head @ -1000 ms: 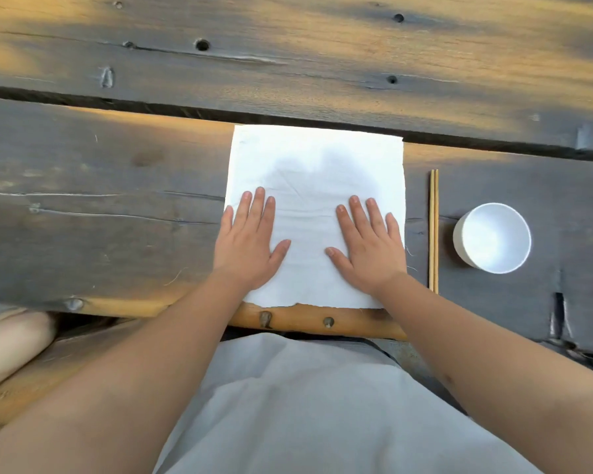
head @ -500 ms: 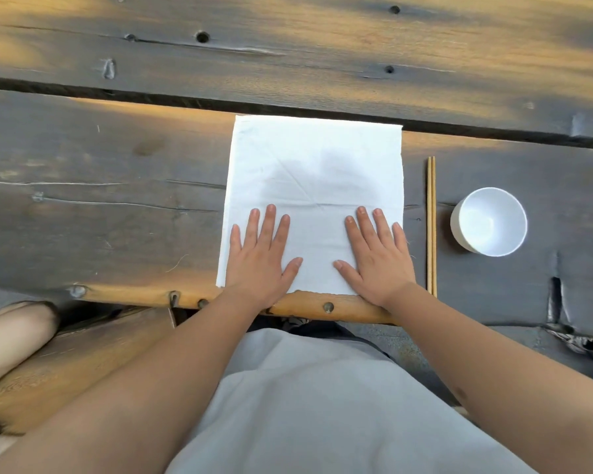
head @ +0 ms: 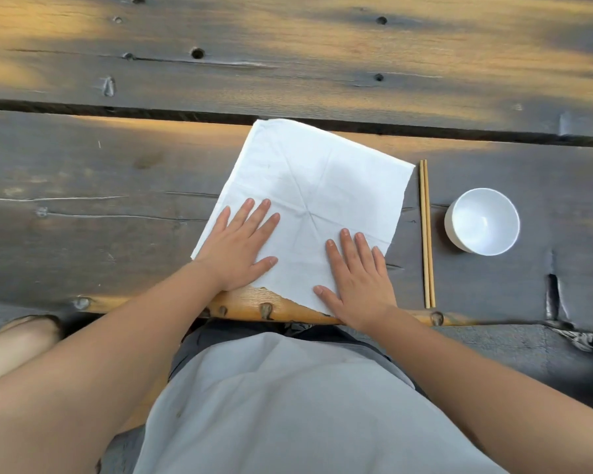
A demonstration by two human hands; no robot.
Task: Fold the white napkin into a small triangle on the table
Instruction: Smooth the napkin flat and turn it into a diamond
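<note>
One white napkin [head: 317,186], unfolded and turned askew, lies flat on the table [head: 83,200] at its near edge. Your two hands are on it: left hand [head: 238,248] and right hand [head: 356,282] both flat, fingers spread, palms pressing, gripping nothing. To your right: two chopsticks [head: 427,234] side by side, then one white bowl [head: 481,221], upright.

No text, label, brand, number or sign can be read anywhere in the head view.
</note>
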